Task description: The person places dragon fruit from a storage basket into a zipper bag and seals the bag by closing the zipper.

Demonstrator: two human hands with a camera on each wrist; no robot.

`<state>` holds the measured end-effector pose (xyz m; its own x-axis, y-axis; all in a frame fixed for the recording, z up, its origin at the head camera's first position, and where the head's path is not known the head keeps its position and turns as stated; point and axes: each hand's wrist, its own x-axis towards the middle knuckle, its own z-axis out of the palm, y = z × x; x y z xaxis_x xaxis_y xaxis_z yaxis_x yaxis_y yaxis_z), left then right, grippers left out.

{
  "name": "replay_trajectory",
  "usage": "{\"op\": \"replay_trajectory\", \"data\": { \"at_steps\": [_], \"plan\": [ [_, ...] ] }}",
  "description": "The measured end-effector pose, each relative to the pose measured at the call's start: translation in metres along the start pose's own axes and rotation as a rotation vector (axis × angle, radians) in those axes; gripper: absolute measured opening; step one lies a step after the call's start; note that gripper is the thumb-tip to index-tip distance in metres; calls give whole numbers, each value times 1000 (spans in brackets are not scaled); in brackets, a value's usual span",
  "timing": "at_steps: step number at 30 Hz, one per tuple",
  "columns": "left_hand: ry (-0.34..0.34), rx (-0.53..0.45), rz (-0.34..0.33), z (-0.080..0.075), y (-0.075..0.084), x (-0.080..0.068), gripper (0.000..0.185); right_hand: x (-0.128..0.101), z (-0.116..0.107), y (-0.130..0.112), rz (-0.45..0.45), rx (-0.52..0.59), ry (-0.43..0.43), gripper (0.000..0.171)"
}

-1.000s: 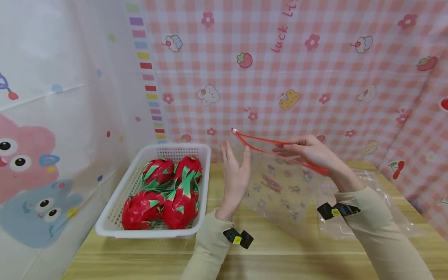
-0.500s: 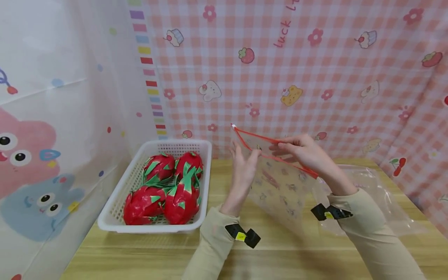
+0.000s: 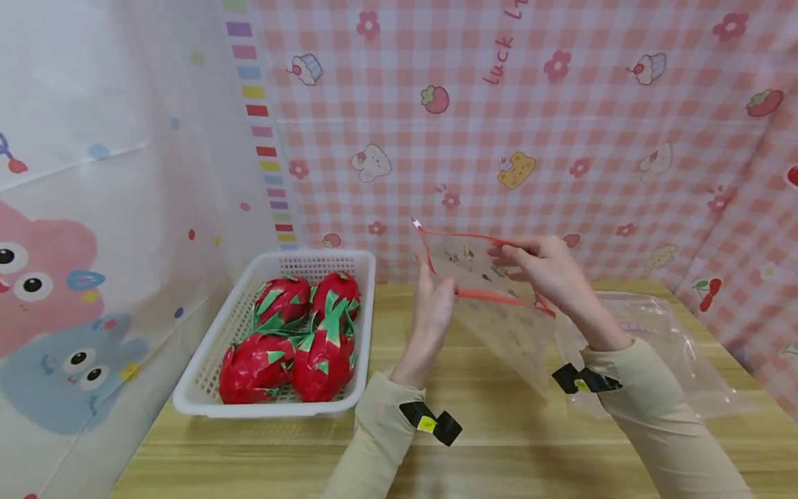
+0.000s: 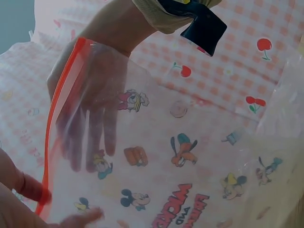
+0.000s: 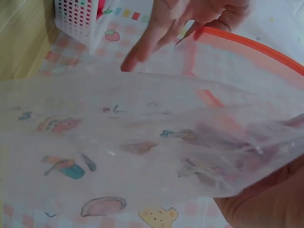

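A clear zip bag (image 3: 508, 329) with a red zip strip and cartoon prints hangs tilted above the table, its mouth spread apart. My left hand (image 3: 431, 312) grips the near edge, thumb over the red strip, as the left wrist view also shows with the left thumb (image 4: 34, 189). At the far edge, my right hand (image 3: 545, 267) holds the strip between thumb and fingers. Its fingers show through the printed film (image 4: 183, 147). The white slider (image 3: 417, 224) sits at the strip's upper left end. In the right wrist view, the left fingers (image 5: 152, 40) lie against the film.
Left of the hands stands a white perforated basket (image 3: 369, 333) holding several red and green dragon fruits (image 3: 255, 367). More clear plastic bags (image 3: 661, 353) lie on the wooden table (image 3: 486, 464) at the right. A pink checked cloth (image 3: 474, 138) hangs behind.
The bag's mouth has widened as its near edge came down and toward me. My left hand has shifted right and its thumb now lies over the strip.
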<state>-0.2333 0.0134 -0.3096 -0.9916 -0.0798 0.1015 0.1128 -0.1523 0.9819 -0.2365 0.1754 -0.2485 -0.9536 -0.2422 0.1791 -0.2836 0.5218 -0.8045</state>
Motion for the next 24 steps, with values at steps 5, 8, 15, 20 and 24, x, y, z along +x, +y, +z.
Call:
{"op": "replay_trajectory", "data": {
  "at_steps": [5,8,15,20,24],
  "plan": [
    [-51,-137,-78,3,-4,-1,76,1,11,3,1,-34,19,39],
    [-56,-122,-79,5,-7,0,79,1,17,4,2,-70,27,38],
    [-37,20,-32,0,-14,-3,85,4,22,9,-46,-216,187,34],
    [-56,203,-8,-6,-21,-6,87,6,22,15,-43,-246,286,35],
    [-63,369,33,-12,-28,-7,86,8,20,20,-61,-263,339,36]
  ]
}}
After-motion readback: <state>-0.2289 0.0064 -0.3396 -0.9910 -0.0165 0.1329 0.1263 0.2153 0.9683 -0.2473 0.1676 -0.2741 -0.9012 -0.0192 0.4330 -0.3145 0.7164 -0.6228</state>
